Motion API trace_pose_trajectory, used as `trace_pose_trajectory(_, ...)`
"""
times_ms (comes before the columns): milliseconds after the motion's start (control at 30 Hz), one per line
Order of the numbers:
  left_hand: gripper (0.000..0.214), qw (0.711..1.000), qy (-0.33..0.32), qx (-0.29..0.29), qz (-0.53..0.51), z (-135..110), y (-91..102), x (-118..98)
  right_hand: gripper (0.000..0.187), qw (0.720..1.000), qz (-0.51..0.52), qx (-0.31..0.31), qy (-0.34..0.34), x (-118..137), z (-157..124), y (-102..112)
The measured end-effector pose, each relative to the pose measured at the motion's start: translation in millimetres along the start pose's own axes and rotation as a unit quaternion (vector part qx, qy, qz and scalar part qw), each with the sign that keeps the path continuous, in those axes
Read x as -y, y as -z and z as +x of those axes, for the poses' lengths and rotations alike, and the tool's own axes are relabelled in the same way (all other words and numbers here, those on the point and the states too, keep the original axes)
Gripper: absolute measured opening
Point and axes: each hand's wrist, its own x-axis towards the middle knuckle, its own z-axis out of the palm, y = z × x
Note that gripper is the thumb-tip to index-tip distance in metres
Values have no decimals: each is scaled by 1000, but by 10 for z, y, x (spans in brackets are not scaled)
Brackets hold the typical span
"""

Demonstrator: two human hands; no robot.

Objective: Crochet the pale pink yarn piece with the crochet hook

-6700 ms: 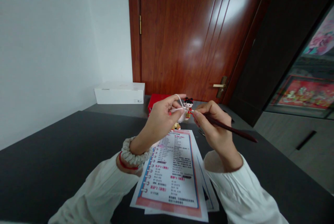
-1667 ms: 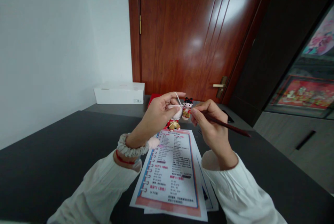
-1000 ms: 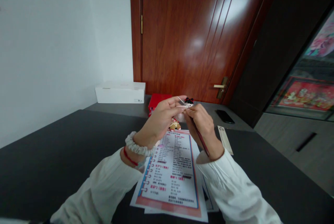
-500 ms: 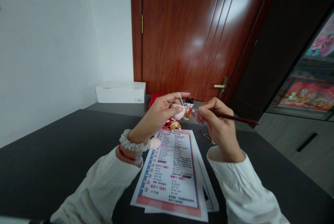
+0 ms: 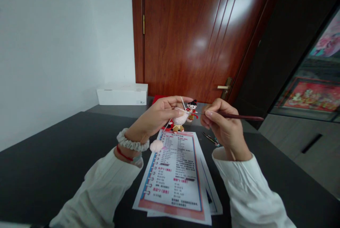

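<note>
Hands (image 5: 225, 122) holding crochet (image 5: 180, 119) and hook (image 5: 240, 117), sheet (image 5: 183, 171) below

Left hand (image 5: 156, 116) holds crochet piece (image 5: 180, 119); right hand (image 5: 225, 123), hook (image 5: 245, 117).

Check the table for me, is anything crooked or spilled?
Nothing looks spilled. One thing's a bit crooked: the lower sheet sticks out past the right and bottom edges of the printed page, so they don't line up.

I'm holding a rounded, pale-pink crocheted yarn piece (image 5: 180, 120) and pointing a near-level, dark-brown-handled metal crochet hook (image 5: 245, 117) toward its upper edge.
</note>
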Motion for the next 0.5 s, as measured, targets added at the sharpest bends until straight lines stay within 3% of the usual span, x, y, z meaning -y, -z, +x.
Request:
trace_pose_trajectory(200, 46, 999, -33, -15, 26, 20, -105, 15, 21, 995, 78, -5, -57, -85, 60, -149)
trace_pose_trajectory(267, 47, 999, -36, -18, 8, 50, -151, 21, 21, 999, 22, -24, -24, -118, 61, -203)
trace_pose_trajectory(333, 48, 998, -41, -34, -20, 81, -196, 27, 17, 991, -106, -53, 55, -154, 55, -221)
trace_pose_trajectory(367, 47, 997, -44, -49, -33, 94, -218, 29, 14, 973, -195, -58, 111, -172, 50, -215)
trace_pose_trajectory(433, 45, 994, -47, -79, -55, 111, -256, 29, 10, 905, -361, -44, 222, -211, 37, -178)
trace_pose_trajectory(500, 43, 992, -30, -89, -83, 116, -284, 25, 14, 844, -449, -23, 294, -247, 27, -132)
